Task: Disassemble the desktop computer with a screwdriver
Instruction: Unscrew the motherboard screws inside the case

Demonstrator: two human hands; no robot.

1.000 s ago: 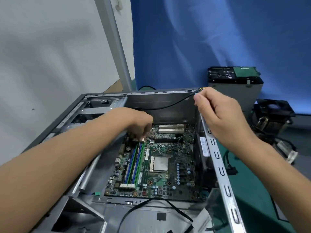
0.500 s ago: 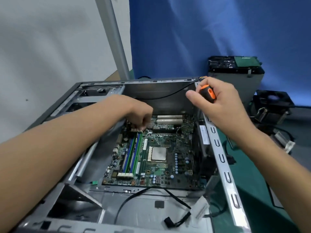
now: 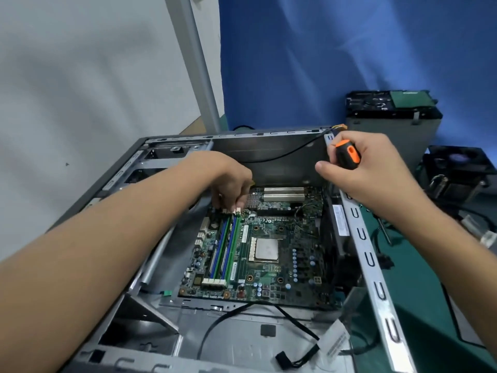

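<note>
Head view: right hand [image 3: 376, 173] around screwdriver [image 3: 347, 155]

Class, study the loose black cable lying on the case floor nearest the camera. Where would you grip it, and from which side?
Pinch the black plug at its free end, coming from above: it lies flat on the case floor, open overhead, and looks firmer than the thin, curved cable.

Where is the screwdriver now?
Head view, right of centre: the right hand grips the screwdriver at the far right corner of the computer case.
</note>
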